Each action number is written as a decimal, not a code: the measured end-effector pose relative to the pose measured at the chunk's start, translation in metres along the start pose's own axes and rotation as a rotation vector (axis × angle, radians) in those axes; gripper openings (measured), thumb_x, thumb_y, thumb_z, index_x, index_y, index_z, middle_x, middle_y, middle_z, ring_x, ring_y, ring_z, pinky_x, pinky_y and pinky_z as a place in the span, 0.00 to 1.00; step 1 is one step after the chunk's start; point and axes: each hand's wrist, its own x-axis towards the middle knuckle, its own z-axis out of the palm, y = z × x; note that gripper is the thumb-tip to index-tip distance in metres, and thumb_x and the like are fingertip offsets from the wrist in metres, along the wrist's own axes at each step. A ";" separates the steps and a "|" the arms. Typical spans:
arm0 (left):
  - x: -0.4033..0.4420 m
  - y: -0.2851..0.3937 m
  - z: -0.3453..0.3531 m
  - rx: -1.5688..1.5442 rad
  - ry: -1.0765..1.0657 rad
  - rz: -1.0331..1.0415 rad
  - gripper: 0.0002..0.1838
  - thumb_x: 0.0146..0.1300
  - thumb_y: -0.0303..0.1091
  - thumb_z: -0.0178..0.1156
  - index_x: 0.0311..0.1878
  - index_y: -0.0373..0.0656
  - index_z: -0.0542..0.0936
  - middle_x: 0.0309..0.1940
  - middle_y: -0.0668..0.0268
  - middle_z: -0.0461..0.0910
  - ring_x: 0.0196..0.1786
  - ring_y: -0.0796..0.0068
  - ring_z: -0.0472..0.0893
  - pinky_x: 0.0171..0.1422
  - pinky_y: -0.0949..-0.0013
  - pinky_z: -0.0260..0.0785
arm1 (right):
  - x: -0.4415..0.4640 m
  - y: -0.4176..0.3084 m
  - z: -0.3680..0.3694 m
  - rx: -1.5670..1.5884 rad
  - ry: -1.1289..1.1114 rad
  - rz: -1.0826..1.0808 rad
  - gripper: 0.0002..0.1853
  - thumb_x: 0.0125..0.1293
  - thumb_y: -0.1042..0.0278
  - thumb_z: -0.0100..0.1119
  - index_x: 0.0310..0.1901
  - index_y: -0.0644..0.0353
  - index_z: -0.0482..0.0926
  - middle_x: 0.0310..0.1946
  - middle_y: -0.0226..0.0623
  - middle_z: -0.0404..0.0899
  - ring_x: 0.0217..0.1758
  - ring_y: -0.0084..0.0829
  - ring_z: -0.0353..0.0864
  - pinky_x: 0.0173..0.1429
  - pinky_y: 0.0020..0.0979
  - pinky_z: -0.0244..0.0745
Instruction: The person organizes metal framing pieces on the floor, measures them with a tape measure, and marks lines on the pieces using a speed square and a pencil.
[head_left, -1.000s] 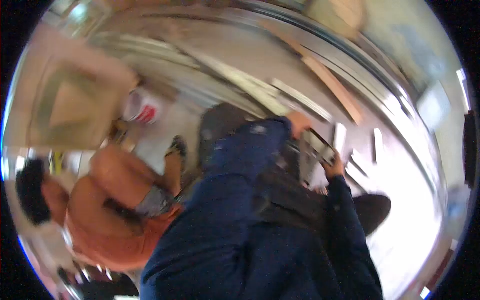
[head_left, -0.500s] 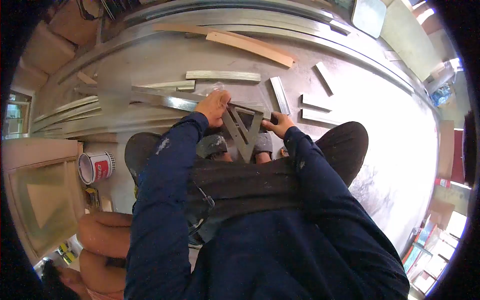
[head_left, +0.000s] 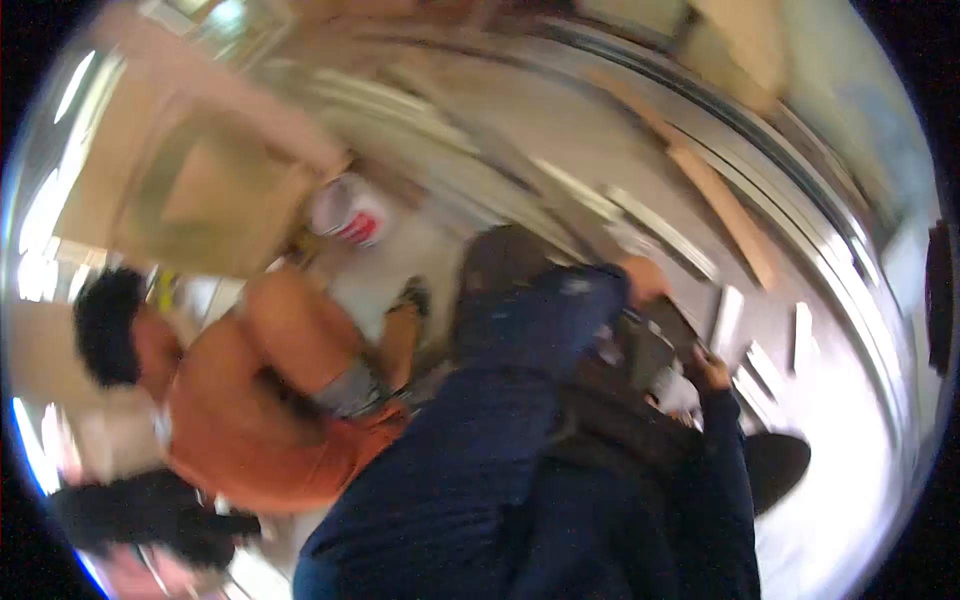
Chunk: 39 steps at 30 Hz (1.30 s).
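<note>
Motion blur softens everything around my hands. My left hand (head_left: 645,279) is closed at the near end of a long metal bar (head_left: 575,218) that runs up and left, and on one corner of a triangular metal square (head_left: 674,322). At the square's other end is my right hand (head_left: 713,372), its fingers bent against the edge. The square lies between my hands, above my feet, its lower part smeared. Short metal channel offcuts (head_left: 727,318) lie just beyond my right hand, and a ribbed metal strip (head_left: 665,235) lies past my left.
A person in orange (head_left: 270,430) squats at my left, with a dark-clothed person (head_left: 150,520) behind. A white bucket with a red label (head_left: 347,210) stands near a wooden-framed panel (head_left: 210,190). A wooden strip (head_left: 722,205) and long metal rails (head_left: 840,245) lie on the floor.
My view has swung left and tilted, so my hands, the square and the floor pieces appear farther right. More of the person in orange shows. Both hands stay at the square.
</note>
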 end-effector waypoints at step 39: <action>-0.007 -0.001 0.019 -0.061 0.045 0.024 0.09 0.46 0.36 0.59 0.32 0.50 0.82 0.32 0.56 0.82 0.38 0.52 0.81 0.44 0.54 0.74 | -0.005 -0.064 -0.006 0.159 0.094 0.439 0.26 0.48 0.58 0.74 0.45 0.66 0.79 0.36 0.38 0.83 0.38 0.27 0.80 0.45 0.30 0.76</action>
